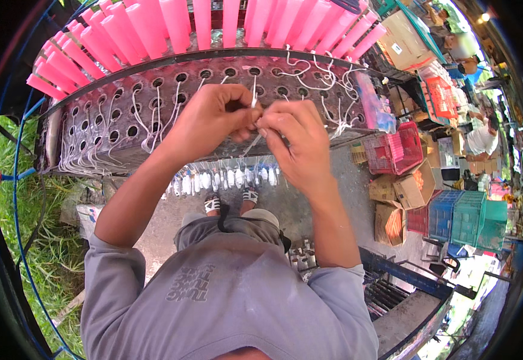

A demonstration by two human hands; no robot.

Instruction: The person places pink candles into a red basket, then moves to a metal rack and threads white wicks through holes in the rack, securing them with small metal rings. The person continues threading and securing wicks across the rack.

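1. White string (253, 101) is pinched between both my hands, over the perforated metal rack (111, 114).
2. My left hand (207, 117) and right hand (294, 141) fingers grasp it.
3. Pink tubes (177, 24) fill the rack's far holes; the red crate (393, 153) on the right holds pink pieces.

We cannot see the fingertips of the left hand (207, 117) or the right hand (291, 141) where they meet, so how each grips the white string (253, 99) stays unclear, and the string's lower run is hidden behind the fingers. The pink tubes (171, 24) are cut off by the top edge, and the hands cover part of the perforated metal plate (111, 114). The people (480, 138) at the far right are too small and bent for us to tell what they handle.
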